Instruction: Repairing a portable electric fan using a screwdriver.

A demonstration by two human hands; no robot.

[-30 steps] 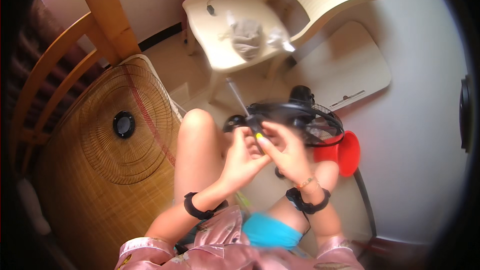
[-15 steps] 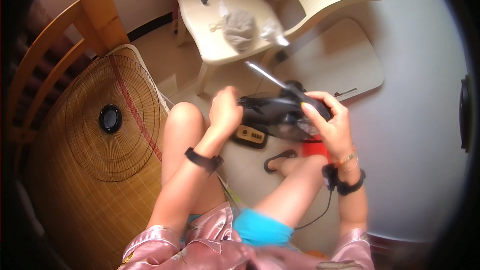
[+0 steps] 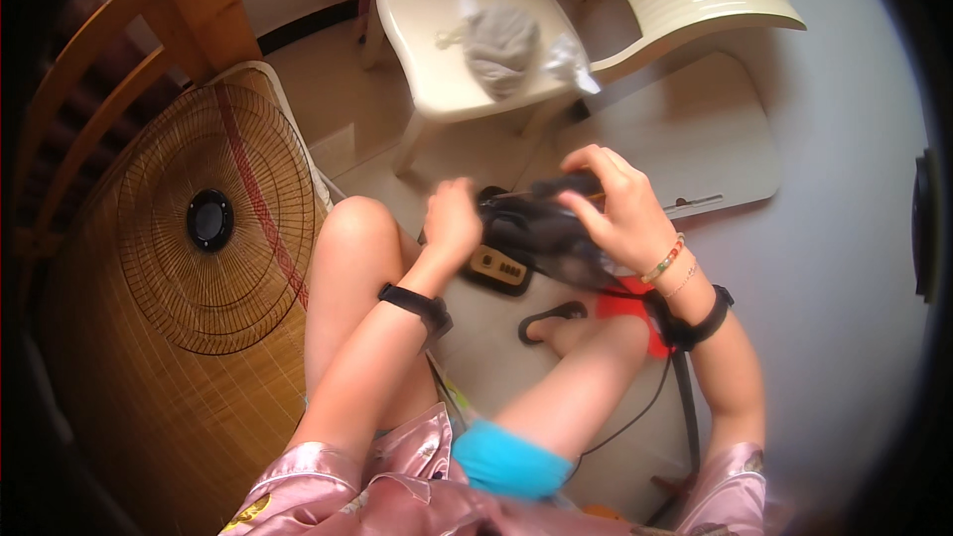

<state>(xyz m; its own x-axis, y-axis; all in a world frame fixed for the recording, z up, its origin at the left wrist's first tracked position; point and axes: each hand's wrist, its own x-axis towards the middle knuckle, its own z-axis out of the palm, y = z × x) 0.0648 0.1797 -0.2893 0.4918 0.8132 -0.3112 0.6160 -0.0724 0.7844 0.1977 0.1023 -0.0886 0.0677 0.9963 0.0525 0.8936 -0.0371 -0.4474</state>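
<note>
Since half second ago: view nearer, both hands kept hold. Right hand (image 3: 620,213) clenched over top of black fan body (image 3: 541,233); left hand (image 3: 452,223) gripping its left edge. Body held above floor, between knees. Open floor right of grip. One fan grille (image 3: 213,223) far left; one plastic stool (image 3: 467,40) beyond grip.

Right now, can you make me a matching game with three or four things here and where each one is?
Things:
1. fan grille
2. plastic bag
3. black fan part
4. wristband

Places:
A. on the cream stool
B. held between left hand and right hand
C. flat on the woven mat
D. around the left forearm

Pairs: 1-C, 2-A, 3-B, 4-D
</note>
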